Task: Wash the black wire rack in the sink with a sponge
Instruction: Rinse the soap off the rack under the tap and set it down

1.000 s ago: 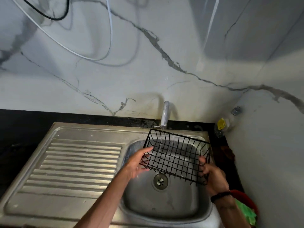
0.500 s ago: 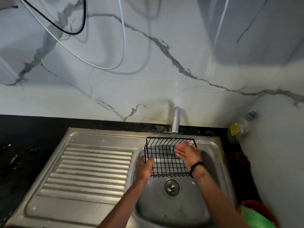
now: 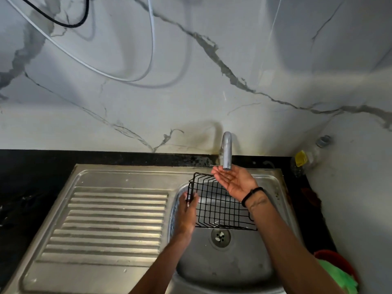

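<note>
A: Over the round steel sink basin (image 3: 222, 266), the black wire rack with its grid of thin bars (image 3: 220, 205) hangs tilted just below the chrome tap spout (image 3: 226, 151), and only the left hand (image 3: 187, 211) has it, fingers curled round the rack's left rim.

B: And the right hand (image 3: 233, 180)?

A: Palm up, fingers relaxed and spread, cupped directly beneath the tap spout, holding nothing. It sits above the rack's far edge, apart from the wire as far as I can tell.

B: So what's the danger?

A: One-handed grip on a wet rim, I'd say. The rack's weight hangs out to the right of that hold, so it could swing down or slip and clatter onto the drain below the tap. Thin wet wire gives little to clamp on.

B: Any sponge?

A: None visible. I can't tell whether water is running either.

B: And the rack itself?

A: Glossy black coated wire, a shallow basket shape, bars evenly spaced, nothing visibly bent. Too fine to judge soap or dirt.
</note>
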Motion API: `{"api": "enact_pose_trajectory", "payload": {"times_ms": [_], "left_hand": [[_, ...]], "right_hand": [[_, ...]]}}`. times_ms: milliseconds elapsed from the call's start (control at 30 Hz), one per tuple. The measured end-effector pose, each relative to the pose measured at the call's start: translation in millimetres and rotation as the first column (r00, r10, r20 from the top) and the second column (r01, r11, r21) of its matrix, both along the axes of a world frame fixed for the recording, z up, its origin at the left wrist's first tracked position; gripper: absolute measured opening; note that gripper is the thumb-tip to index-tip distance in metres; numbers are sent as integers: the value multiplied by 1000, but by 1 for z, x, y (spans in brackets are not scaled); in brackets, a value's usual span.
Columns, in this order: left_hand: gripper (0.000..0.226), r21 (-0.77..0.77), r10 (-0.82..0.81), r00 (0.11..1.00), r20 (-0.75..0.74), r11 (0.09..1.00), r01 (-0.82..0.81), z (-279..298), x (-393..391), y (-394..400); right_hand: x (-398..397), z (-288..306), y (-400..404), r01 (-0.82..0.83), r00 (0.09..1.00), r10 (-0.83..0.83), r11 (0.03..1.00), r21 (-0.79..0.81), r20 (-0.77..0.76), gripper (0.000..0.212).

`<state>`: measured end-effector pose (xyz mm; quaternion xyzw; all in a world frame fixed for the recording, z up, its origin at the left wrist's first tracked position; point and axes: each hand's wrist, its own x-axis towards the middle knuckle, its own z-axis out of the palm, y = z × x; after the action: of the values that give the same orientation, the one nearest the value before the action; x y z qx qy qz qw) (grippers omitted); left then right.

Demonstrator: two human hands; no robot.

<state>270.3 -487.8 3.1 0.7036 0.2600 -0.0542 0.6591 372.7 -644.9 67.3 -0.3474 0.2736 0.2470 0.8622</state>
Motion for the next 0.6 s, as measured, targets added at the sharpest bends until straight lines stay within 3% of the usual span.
{"api": "enact_pose_trajectory", "payload": {"times_ms": [100,167,233,267,333,367,433,500,600], "left_hand": [[50,-69,44,999,-9,997,-44,-8,2,-1],[53,-120,57,998,-22,991,-60,-9,3,-3],[54,-233,95,994,-47,967,-103,-10,3,-7],[52,-288,126,990,-66,947,-140,-12,4,-8],[81,-354,198,973,-121,907,-229,-19,6,-11],[92,-385,216,964,-153,886,-259,-23,6,-11],[91,-383,209,964,-162,887,-257,-23,7,-10],[76,-327,166,980,-114,925,-195,-8,5,-10],[56,-245,169,985,-26,955,-170,-4,4,-8]], "right_hand": [[0,4,-5,42,999,-42,999,22,25,34],[-8,7,-4,-92,992,96,994,-50,80,29],[-30,2,8,-317,931,344,927,-199,121,34],[-45,-7,15,-405,867,476,845,-348,147,39],[-79,-28,23,-352,670,714,546,-760,202,44],[-94,-42,23,-204,528,826,350,-914,198,45],[-115,-61,15,108,256,963,54,-993,80,46],[-119,-72,2,236,156,988,-54,-970,-17,51],[-103,-73,-27,142,159,979,-149,-979,-126,67]]}}
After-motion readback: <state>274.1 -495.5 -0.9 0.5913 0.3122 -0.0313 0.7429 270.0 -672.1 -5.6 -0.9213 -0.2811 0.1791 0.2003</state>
